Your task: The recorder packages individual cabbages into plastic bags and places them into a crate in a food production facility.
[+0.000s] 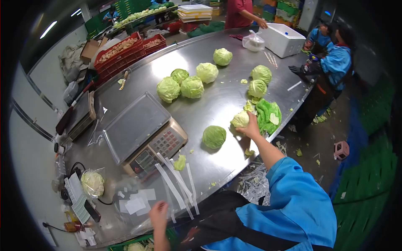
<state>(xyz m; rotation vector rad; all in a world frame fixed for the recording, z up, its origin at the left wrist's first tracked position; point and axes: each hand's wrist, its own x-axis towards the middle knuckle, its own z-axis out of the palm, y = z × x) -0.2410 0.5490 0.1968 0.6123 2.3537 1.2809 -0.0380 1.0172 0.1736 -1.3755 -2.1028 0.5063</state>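
Observation:
My right hand [251,126] grips a pale, partly trimmed cabbage [240,119] near the table's right edge, beside a green cloth [268,116]. Loose leaves lie around it. Left of that hand rests a green cabbage [214,137]. My left hand [159,213], somewhat blurred, is over the table's near edge by white paper slips [135,204] and white strips [176,183]; nothing shows between its fingers. Several more cabbages [192,87] stand farther back. A scale [137,125] with a bare metal pan lies left of the middle.
A wrapped cabbage [93,184] and a phone [92,211] lie at the left. A knife [124,80] is near the far left edge. A white foam box [284,40] stands at the back; one person touches it. Other people are at the right. Red crates [117,56] stand beyond the table.

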